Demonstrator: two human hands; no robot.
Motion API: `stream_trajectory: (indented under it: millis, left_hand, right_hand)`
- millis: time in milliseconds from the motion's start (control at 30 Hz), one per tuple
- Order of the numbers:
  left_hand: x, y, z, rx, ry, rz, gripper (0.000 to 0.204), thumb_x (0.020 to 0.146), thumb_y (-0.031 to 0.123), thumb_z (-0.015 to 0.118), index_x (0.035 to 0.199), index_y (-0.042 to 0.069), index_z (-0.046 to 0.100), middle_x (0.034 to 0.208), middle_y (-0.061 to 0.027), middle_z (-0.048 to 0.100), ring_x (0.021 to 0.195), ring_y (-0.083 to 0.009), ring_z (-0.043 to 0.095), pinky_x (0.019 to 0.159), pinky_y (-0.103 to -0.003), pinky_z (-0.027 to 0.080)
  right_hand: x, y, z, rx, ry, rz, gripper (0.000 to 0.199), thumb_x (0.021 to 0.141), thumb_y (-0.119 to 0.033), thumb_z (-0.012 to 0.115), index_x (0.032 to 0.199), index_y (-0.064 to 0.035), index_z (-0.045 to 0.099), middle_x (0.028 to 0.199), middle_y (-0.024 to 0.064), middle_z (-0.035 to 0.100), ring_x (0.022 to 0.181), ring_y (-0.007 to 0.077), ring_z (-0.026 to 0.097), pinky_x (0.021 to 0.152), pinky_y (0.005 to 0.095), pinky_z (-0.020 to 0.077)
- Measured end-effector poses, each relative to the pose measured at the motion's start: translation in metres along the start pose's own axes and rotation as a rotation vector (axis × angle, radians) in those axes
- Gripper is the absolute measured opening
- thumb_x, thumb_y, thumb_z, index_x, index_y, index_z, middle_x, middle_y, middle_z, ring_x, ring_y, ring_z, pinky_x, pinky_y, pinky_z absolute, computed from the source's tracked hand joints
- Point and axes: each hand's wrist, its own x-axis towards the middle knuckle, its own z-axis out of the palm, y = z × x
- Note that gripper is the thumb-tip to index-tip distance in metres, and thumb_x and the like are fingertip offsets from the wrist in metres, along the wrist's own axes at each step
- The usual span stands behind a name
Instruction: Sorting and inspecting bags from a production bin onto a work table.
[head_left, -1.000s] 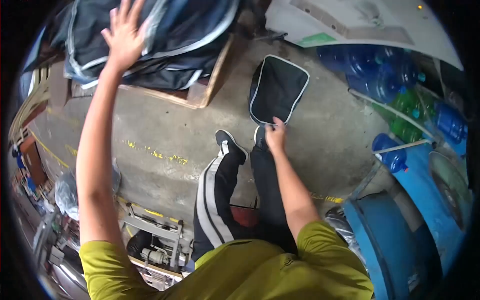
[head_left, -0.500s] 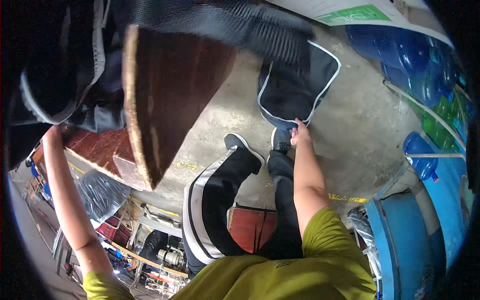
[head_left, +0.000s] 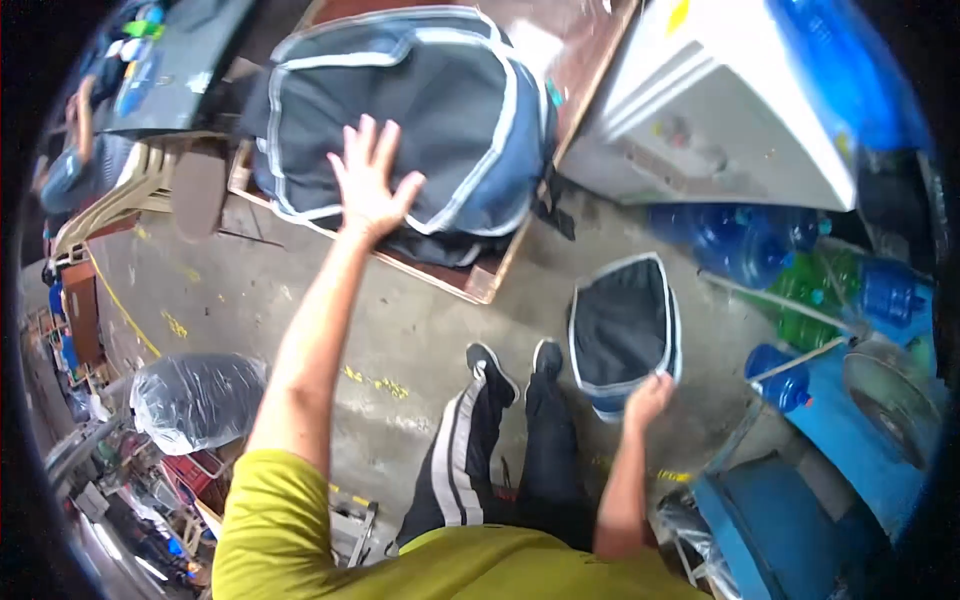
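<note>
- Here's the left hand (head_left: pixel 372 200) out ahead at full stretch, its grip spread wide, fingers fanned and thumb stuck out to the side, right over the front of the big dark bag (head_left: pixel 450 120) – whether the palm is pressing down, I can't tell from here.
- That bag lies on the brown wooden tabletop (head_left: pixel 578 45), pale piping curving round its edges, covering much of the near end.
- Now the right hand (head_left: pixel 648 397), lower and off to the right: its grip is curled tight on the near right corner of the small black fabric piece (head_left: pixel 620 320), which has pale piping too.
- That smaller piece hangs out ahead of the right hand, just beside the right shoe (head_left: pixel 546 358) and apart from the tabletop; whether it brushes the grey floor (head_left: pixel 430 335), I can't make out.
- Over on the right, blue bottles (head_left: pixel 735 240) and green bottles (head_left: pixel 815 275) crowd together beneath a pale boxy unit (head_left: pixel 740 140).
- Away to the left there's a plastic-wrapped bundle (head_left: pixel 200 400) – and farther up, cream chairs (head_left: pixel 125 195) in a stack, with another person (head_left: pixel 70 180) near them.
</note>
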Motion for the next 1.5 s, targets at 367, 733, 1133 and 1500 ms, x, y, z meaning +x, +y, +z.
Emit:
stream_trajectory:
  millis: [367, 733, 1133, 1500]
  left_hand:
    - [-0.04, 0.033, -0.138, 0.276, -0.497, -0.216, 0.087, 0.087, 0.068, 0.059, 0.158, 0.025, 0.033, 0.166, -0.0132, 0.025, 0.153, -0.0367, 0.02, 0.116, -0.073, 0.012]
    - [-0.121, 0.01, -0.144, 0.317, -0.647, -0.357, 0.085, 0.081, 0.053, 0.074, 0.152, 0.018, 0.043, 0.162, -0.008, 0.033, 0.152, -0.0341, 0.022, 0.116, -0.066, 0.028]
    - [-0.416, 0.137, -0.178, -0.291, -0.439, -1.356, 0.065, 0.087, 0.039, 0.068, 0.143, 0.012, 0.052, 0.137, -0.0176, 0.06, 0.127, -0.0362, 0.056, 0.107, -0.047, 0.045]
    - [-0.571, 0.51, -0.076, -0.762, -0.104, -2.072, 0.048, 0.088, 0.043, 0.062, 0.121, 0.007, 0.069, 0.122, -0.0189, 0.069, 0.117, -0.0366, 0.063, 0.101, -0.045, 0.049]
  right_hand:
    - [0.013, -0.285, -0.538, 1.022, 0.278, -0.156, 0.052, 0.104, -0.028, 0.04, 0.145, 0.004, 0.047, 0.145, 0.0157, 0.052, 0.134, 0.0272, 0.048, 0.116, 0.0398, 0.0336]
    - [0.125, -0.491, -0.249, 1.035, -0.256, -0.288, 0.025, 0.091, -0.023, 0.062, 0.105, -0.0025, 0.066, 0.106, 0.009, 0.066, 0.108, 0.0198, 0.059, 0.1, 0.034, 0.0425]
    - [0.005, -0.573, 0.024, -0.643, -0.482, -1.272, 0.087, 0.091, -0.067, 0.055, 0.161, -0.0243, 0.026, 0.168, 0.0194, 0.015, 0.151, 0.0503, 0.013, 0.112, 0.0778, 0.0105]
    - [-0.069, -0.562, -0.045, -0.416, -0.317, -1.718, 0.071, 0.094, -0.056, 0.059, 0.146, -0.0088, 0.049, 0.152, 0.0204, 0.045, 0.144, 0.041, 0.037, 0.112, 0.0665, 0.0292]
